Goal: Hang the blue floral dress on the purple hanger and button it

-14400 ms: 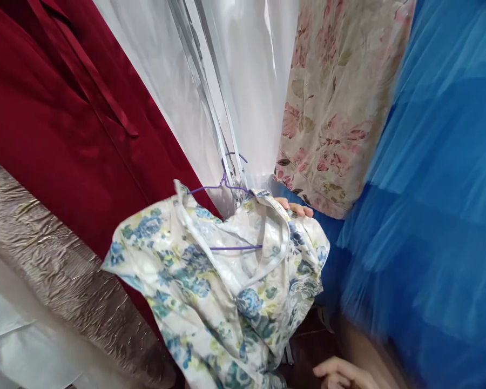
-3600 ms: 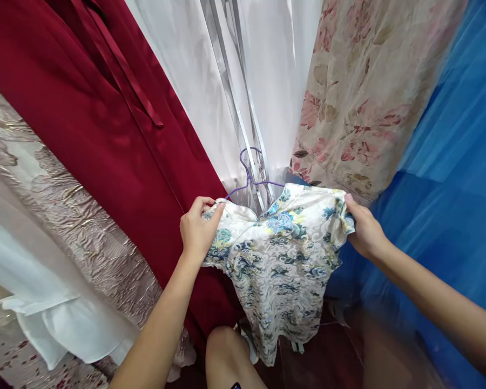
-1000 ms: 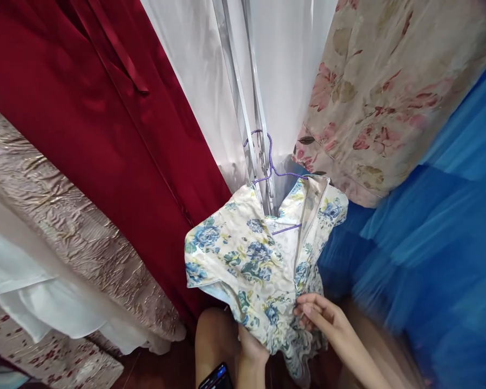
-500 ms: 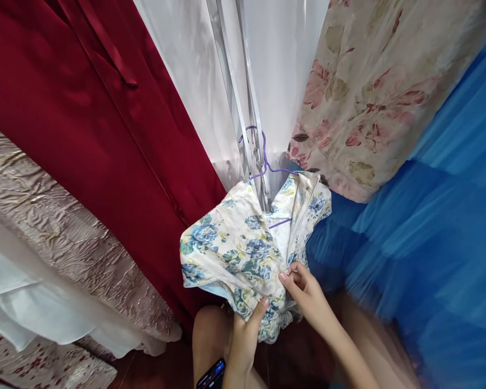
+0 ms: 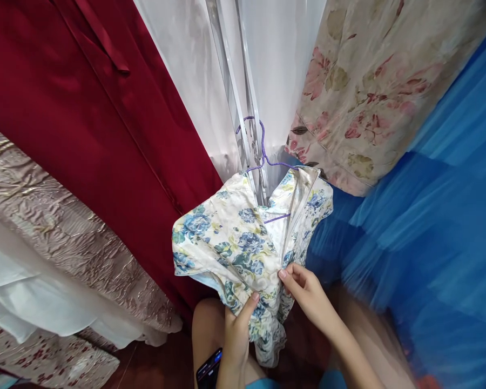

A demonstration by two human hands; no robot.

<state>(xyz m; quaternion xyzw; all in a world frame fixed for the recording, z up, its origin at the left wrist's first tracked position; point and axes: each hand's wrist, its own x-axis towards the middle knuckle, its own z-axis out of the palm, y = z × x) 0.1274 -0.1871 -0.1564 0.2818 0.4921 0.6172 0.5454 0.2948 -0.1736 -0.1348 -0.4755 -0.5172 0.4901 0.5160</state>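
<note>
A white dress (image 5: 243, 235) with blue and yellow flowers hangs on a purple wire hanger (image 5: 263, 141), its back or front opening spread in a V. My left hand (image 5: 241, 327) grips the cloth low on its left side, thumb on top, the other fingers hidden beneath. At the bottom of the V, my right hand (image 5: 302, 286) pinches the edge of the opening between thumb and fingers; a zipper pull there is too small to make out. The dress's ruffled lower part hangs below my hands.
A dark red gown (image 5: 105, 124), a textured pink fabric (image 5: 60, 232) and white ruffles (image 5: 36, 297) hang at left. Behind stand metal bars (image 5: 230, 70). A pink-flowered fabric (image 5: 356, 102) and blue tulle (image 5: 437, 232) hang at right. A phone (image 5: 208, 370) lies by my left thigh.
Both hands keep their hold on the dress. My left hand has shifted slightly left and down, drawing the cloth with it, and the ruffled lower part hangs lower. The view has tilted a little.
</note>
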